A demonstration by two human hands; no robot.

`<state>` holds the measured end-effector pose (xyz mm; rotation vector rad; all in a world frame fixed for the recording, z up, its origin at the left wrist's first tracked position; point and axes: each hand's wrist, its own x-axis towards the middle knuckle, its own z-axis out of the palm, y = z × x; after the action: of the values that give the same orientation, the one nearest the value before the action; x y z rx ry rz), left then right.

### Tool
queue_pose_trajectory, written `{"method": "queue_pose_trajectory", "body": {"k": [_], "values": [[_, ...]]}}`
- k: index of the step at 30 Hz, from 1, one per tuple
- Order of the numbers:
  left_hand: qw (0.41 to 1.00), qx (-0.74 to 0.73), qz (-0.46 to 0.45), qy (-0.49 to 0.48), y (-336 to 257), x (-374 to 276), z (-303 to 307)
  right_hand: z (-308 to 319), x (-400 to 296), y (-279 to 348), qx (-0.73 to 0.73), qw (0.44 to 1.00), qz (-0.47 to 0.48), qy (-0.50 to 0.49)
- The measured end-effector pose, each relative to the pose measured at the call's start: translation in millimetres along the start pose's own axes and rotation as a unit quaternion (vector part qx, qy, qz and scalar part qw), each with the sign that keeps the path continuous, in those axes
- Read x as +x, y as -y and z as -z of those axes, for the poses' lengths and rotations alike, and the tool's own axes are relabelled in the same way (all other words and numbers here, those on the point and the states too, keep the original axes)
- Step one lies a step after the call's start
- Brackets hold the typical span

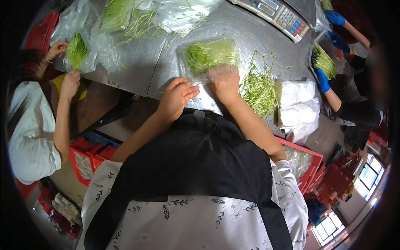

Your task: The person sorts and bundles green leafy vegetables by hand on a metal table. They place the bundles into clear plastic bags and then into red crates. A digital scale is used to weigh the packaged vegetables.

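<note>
In front of me lies a clear plastic package [237, 47] of green pea shoots [212, 56], the leafy ends to the left and pale stems to the right. My right hand [225, 86] is curled at its near right edge and grips the plastic; a strip of clear plastic overlaps the knuckles, and the fingertips are hidden. My left hand [178, 97] is at the near left corner, palm partly turned up, fingers apart and holding nothing. Whether its fingertips touch the plastic is unclear. Loose shoots [261, 87] lie in a heap just right of my right forearm.
White plastic bags [297, 97] are stacked at the right of the steel table [175, 59]. A digital scale [278, 15] stands at the back right. More shoots [117, 15] lie back left. Co-workers' hands [70, 84] and blue-gloved hands [322, 79] hold packed shoots on either side. Red crates [82, 159] stand below.
</note>
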<state>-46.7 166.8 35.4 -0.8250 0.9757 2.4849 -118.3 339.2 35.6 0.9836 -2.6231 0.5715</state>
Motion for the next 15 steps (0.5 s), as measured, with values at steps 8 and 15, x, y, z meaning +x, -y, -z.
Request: {"method": "queue_pose_trajectory", "body": {"k": [8, 15], "values": [[0.999, 0.028, -0.027, -0.037, 7.2, 7.3, -1.2, 12.0, -28.0, 1.5, 0.0, 1.0, -0.018, -0.019], [0.997, 0.026, -0.042, -0.054, 7.0, 9.1, -5.4, 10.3, -32.6, -3.5, 0.066, 0.992, -0.045, -0.093]]}}
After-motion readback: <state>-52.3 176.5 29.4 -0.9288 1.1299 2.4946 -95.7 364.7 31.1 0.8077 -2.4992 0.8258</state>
